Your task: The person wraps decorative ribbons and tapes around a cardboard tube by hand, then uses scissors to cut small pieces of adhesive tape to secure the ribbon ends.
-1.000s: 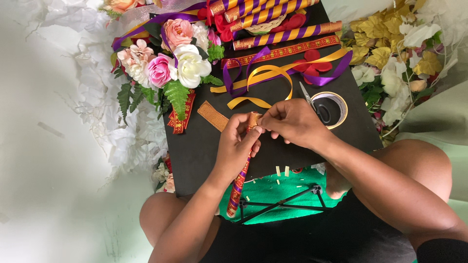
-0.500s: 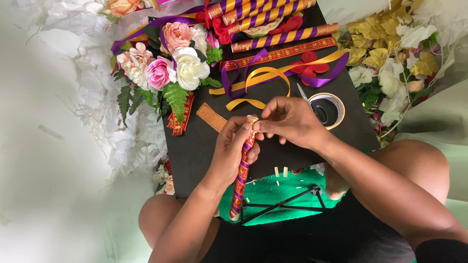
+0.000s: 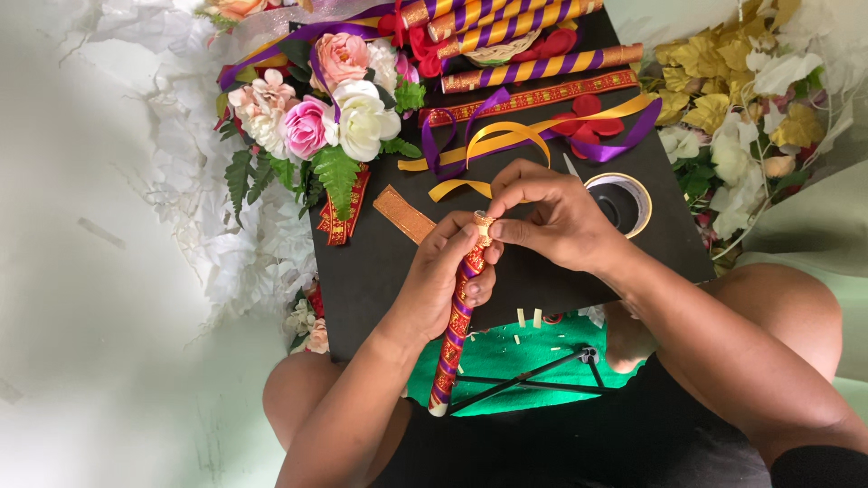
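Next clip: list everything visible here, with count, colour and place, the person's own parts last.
wrapped stick in hand: 1, purple, gold and red, held upright over the board's near edge
black board: 1, across the lap
finished wrapped sticks: several, purple and gold, far edge of board
loose ribbons: several, yellow, purple, red trim, mid board
tape roll: 1, pale rim, right of hands
flower bouquet: 1, pink, white, green ferns, board's left far corner
yellow and white flowers: a pile, far right
green mat: 1, under board
left hand: grips stick
right hand: pinches stick's top
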